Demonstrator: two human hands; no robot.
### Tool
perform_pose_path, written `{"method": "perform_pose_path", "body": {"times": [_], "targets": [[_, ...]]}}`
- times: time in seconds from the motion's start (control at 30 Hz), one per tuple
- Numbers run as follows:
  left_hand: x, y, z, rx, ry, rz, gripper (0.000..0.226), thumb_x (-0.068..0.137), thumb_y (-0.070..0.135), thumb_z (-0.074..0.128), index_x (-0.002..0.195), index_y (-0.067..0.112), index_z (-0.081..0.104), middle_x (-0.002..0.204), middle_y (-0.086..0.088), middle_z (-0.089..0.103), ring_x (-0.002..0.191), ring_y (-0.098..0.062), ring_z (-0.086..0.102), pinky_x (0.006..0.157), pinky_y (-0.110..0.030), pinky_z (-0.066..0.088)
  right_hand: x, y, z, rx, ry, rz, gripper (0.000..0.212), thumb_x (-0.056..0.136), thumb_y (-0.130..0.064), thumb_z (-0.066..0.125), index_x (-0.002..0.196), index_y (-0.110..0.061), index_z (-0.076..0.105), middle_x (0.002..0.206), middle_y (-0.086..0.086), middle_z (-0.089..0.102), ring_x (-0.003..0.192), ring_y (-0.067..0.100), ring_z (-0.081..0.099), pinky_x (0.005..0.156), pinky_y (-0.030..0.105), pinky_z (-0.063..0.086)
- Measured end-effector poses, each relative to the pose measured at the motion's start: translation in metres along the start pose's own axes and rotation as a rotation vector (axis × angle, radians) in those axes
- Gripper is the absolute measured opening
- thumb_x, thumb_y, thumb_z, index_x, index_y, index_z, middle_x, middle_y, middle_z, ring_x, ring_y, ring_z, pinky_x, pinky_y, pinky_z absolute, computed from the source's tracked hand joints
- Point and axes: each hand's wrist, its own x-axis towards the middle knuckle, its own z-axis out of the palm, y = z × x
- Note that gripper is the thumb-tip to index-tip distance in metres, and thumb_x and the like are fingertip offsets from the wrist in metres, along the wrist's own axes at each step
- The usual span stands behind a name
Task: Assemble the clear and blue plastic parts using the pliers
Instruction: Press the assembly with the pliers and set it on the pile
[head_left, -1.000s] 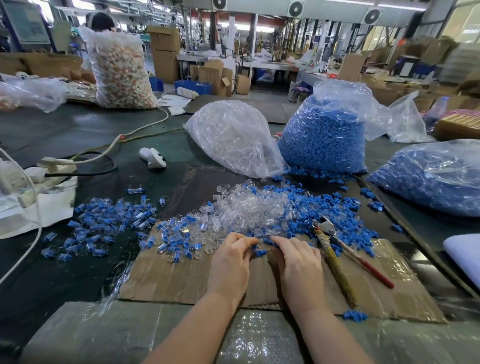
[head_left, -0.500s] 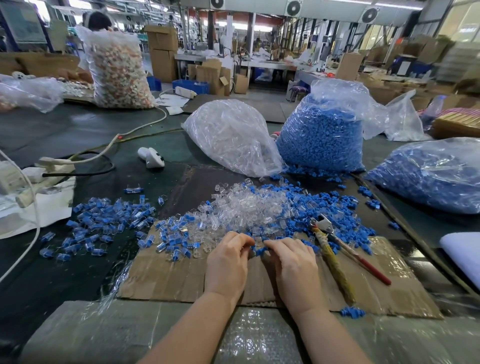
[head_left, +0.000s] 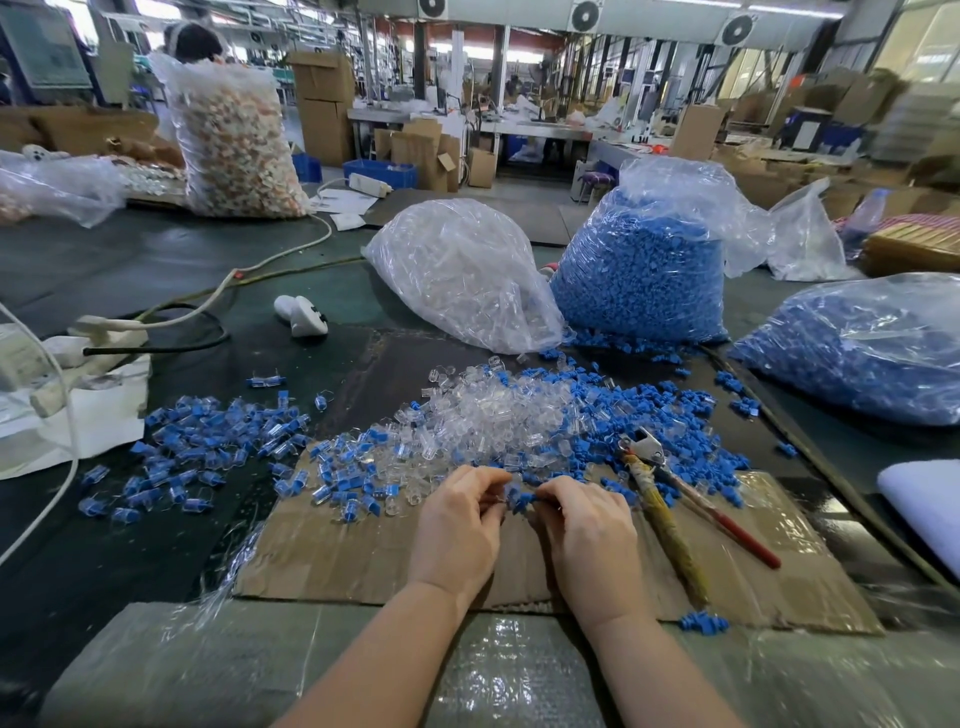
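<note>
Both hands have drawn together since the earlier frame: the left hand (head_left: 457, 525) and right hand (head_left: 587, 530) now meet over the brown corrugated cardboard sheet (head_left: 363, 551), fingertips pinching a small blue plastic part (head_left: 521, 500) between them; whether a clear piece is held too, I cannot tell. Red-handled metal pliers (head_left: 675, 488) lie untouched just right of the right hand. Tiny, slick parts could slip from so light a pinch and vanish into the mixed heap of clear and blue plastic pieces (head_left: 519, 415) just beyond, or seat crooked before crimping.
</note>
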Motion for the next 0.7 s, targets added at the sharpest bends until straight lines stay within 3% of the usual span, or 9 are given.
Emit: {"method": "perform_pose_path", "body": {"times": [0.2,0.3,0.5,0.57,0.7], "targets": [[0.0003,-0.0012,-0.0008,-0.035,0.034,-0.039,0.02,0.084,0.006,0.065,0.098,0.019,0.068,0.08,0.022,0.056,0.074,0.013,0.055,0.07,0.002,0.039,-0.0003,-0.0003,-0.0001,0.036,-0.041,0.031,0.01,0.079,-0.01,0.073,0.078,-0.015,0.064,0.069,-0.002,0.065,0.066,0.019,0.061,0.067,0.034,0.044],[0.0011,-0.0028,-0.0019,-0.068,0.033,-0.064,0.019,0.086,0.005,0.063,0.097,0.02,0.066,0.081,0.02,0.057,0.08,0.015,0.054,0.071,0.0,0.039,-0.0003,-0.0014,-0.0005,0.04,-0.022,0.033,0.011,0.078,-0.011,0.073,0.077,-0.015,0.063,0.068,-0.001,0.064,0.064,0.019,0.059,0.065,0.033,0.044],[0.0016,-0.004,-0.001,-0.149,-0.001,-0.119,0.026,0.086,0.005,0.062,0.094,0.029,0.06,0.085,0.012,0.062,0.076,0.003,0.059,0.07,-0.004,0.044,0.0008,-0.0009,0.0003,-0.011,-0.013,0.002,0.009,0.075,-0.013,0.076,0.08,-0.015,0.068,0.076,-0.003,0.066,0.072,0.022,0.062,0.069,0.035,0.046],[0.0021,-0.0043,-0.0012,-0.178,-0.014,-0.126,0.029,0.084,0.003,0.063,0.092,0.031,0.059,0.082,0.009,0.063,0.075,0.003,0.06,0.069,-0.006,0.045,0.0007,-0.0015,0.0004,-0.006,0.003,-0.07,0.006,0.082,-0.023,0.067,0.081,-0.017,0.067,0.077,-0.005,0.064,0.072,0.018,0.059,0.072,0.031,0.041],[0.0021,-0.0035,-0.001,-0.239,-0.056,-0.129,0.038,0.081,-0.001,0.066,0.086,0.035,0.056,0.077,0.008,0.063,0.071,0.006,0.058,0.066,-0.005,0.045,0.0014,-0.0039,0.0023,-0.068,0.001,-0.145,0.028,0.086,-0.035,0.044,0.069,-0.018,0.06,0.068,-0.005,0.057,0.065,0.018,0.054,0.067,0.028,0.031]]}}
